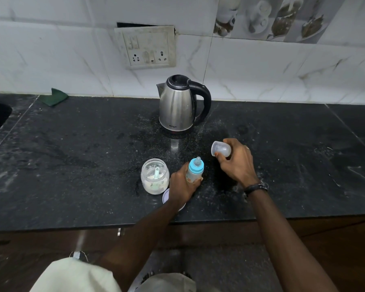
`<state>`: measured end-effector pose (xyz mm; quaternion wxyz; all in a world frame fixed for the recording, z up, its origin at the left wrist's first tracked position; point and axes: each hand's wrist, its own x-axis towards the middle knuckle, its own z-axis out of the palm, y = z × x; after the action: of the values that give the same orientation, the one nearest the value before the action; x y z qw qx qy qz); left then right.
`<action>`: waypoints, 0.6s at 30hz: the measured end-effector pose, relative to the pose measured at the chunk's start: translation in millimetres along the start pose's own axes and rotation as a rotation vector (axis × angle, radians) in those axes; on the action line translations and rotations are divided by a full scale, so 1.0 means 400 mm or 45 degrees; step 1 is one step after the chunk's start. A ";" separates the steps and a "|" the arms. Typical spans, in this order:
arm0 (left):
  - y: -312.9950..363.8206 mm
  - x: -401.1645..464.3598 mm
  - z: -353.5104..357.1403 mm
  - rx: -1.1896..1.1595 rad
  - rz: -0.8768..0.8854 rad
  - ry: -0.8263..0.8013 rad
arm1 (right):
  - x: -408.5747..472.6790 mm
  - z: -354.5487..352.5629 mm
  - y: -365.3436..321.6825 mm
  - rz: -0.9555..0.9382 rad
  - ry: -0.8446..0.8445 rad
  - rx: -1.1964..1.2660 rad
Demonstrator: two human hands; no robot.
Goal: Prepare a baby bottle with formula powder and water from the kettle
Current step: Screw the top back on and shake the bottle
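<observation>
Pretty early on, by the looks of it. The kettle [178, 106] hasn't been touched, at the back of the counter [72, 154]. The powder jar [155, 175] is already opened, its lid [166, 196] just beside it. The bottle [194, 170], teat on, is gripped by the left hand [181, 186]; its clear cap [221, 149] is held in the right hand [237, 163]. Nothing's blocked.

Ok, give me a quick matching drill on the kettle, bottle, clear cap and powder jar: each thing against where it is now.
Things:
1. kettle
2. bottle
3. clear cap
4. powder jar

Places:
A. held by the right hand
B. open, left of the bottle
C. at the back by the wall
D. gripped by the left hand

Pairs: 1-C, 2-D, 3-A, 4-B
</observation>
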<state>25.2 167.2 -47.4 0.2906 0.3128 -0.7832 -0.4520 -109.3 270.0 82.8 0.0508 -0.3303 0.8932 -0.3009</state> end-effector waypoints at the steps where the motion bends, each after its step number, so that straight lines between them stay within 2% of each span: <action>1: 0.001 0.000 0.000 0.003 0.004 0.003 | 0.003 -0.004 -0.013 -0.040 -0.010 0.017; 9: 0.001 -0.001 0.000 0.001 0.009 0.011 | 0.003 -0.004 -0.092 -0.365 -0.369 -0.081; 18: 0.004 -0.004 0.001 -0.023 -0.039 0.024 | -0.016 0.047 -0.122 -0.437 -0.476 -0.427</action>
<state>25.3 169.3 -46.4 0.2938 0.3263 -0.7715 -0.4604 -71.5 235.2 94.6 0.1074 -0.5297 0.8368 -0.0875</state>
